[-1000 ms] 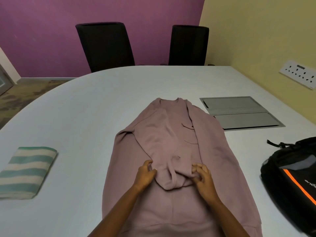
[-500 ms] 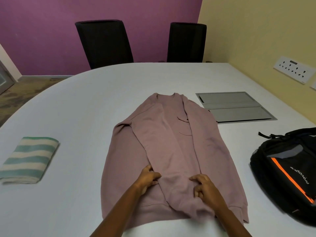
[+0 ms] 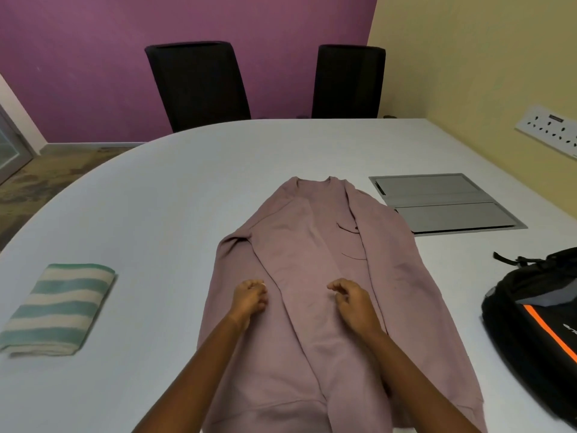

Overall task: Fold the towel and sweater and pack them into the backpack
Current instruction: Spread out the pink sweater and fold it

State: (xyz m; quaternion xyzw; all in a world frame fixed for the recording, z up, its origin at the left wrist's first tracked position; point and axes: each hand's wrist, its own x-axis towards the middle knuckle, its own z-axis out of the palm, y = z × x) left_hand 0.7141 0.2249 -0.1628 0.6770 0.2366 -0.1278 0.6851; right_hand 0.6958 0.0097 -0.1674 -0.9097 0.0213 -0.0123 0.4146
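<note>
A mauve sweater lies flat lengthwise on the white table, collar far from me, hem at the near edge. Both sleeves are folded in over the body and run down its middle. My left hand and my right hand sit over the sweater's middle, a sleeve's width apart, fingers loosely curled with no cloth held in them. A folded green-and-cream striped towel rests at the left. The black backpack with an orange stripe lies at the right edge, partly cut off by the frame.
A grey cable hatch is set flush into the table, right of the collar. Two black chairs stand at the far side. A socket strip is on the yellow wall at the right.
Both hands pulled the bunched sleeve end down toward the hem, smoothing it flat, then let go and moved back up over the sweater's middle. Towel and backpack stayed put.
</note>
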